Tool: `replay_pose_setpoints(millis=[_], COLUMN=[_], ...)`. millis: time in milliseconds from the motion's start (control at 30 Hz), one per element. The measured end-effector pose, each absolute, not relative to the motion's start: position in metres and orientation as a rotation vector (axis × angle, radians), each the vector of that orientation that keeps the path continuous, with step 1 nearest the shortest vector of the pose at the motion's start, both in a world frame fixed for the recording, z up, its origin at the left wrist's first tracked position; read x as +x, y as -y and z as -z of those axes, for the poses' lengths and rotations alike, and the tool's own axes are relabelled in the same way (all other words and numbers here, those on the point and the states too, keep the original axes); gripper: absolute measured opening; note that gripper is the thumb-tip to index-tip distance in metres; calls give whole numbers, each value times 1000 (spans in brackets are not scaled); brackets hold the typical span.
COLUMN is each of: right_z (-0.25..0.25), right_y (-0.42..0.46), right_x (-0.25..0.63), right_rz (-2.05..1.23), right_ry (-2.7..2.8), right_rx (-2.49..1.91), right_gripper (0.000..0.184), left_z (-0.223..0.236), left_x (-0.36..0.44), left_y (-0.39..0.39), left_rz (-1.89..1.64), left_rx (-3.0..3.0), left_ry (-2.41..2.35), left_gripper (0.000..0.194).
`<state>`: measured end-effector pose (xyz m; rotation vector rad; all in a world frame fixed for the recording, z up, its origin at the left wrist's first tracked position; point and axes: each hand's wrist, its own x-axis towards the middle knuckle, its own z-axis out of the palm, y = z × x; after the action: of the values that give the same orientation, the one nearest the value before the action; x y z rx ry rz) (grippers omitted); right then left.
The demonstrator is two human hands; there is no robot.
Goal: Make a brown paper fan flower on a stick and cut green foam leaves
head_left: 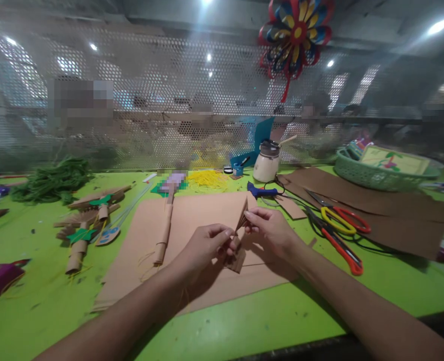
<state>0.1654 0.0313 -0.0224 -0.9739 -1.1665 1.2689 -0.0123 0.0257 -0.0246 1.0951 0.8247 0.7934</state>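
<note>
Over the brown paper sheets (206,205) both my hands hold a small piece of pleated brown paper (241,216). My right hand (269,228) pinches its upper, fanned folds between thumb and fingers. Lower down, my left hand (211,243) has its thumb and fingers closed on the paper's narrow middle. The lower end (238,261) flares out beneath my left fingertips. A rolled brown paper tube (163,235) lies left of my hands, with a blurred lilac and green top.
Left lie paper figures with green stars (79,238) and green shredded strips (56,180). Right are a blue glue gun (263,191), scissors (338,220), a red-orange cutter (342,250) and a green basket (383,173). A glue jar (267,163) stands behind.
</note>
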Motion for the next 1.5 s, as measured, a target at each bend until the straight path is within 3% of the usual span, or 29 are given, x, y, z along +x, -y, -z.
replay_pose_setpoints(millis=[267,567,800,967,1100,1333,1500], right_z=[20,22,18,20,22,25,24], right_y=[-29,-25,-28,-27,-26,-28,-27], right_x=[151,133,148,154,155,158,156], right_rz=[-986,-711,-966,-1064,-1223,-1183,-1173], right_ry=[1285,1377,1194,1253,1218,1224,1216], right_rx=[-1193,-1244,-1122,-1049,-952,-987,-1002], right_gripper=[30,30,42,33,30,30,29], left_z=[28,32,28,20,15,24,29], left_x=[-15,-14,-8,-16,-18,-15,-11], left_y=[-27,-24,-24,-28,-26,-21,-18], left_rz=[-899,-904,-851,-678,-623,-614,-657], left_rx=[1349,1493,923,814,814,1015,1038], left_ry=[-1036,-1093,-813,-698,-633,-690,-737], left_gripper=[27,7,6,12,11,26,26])
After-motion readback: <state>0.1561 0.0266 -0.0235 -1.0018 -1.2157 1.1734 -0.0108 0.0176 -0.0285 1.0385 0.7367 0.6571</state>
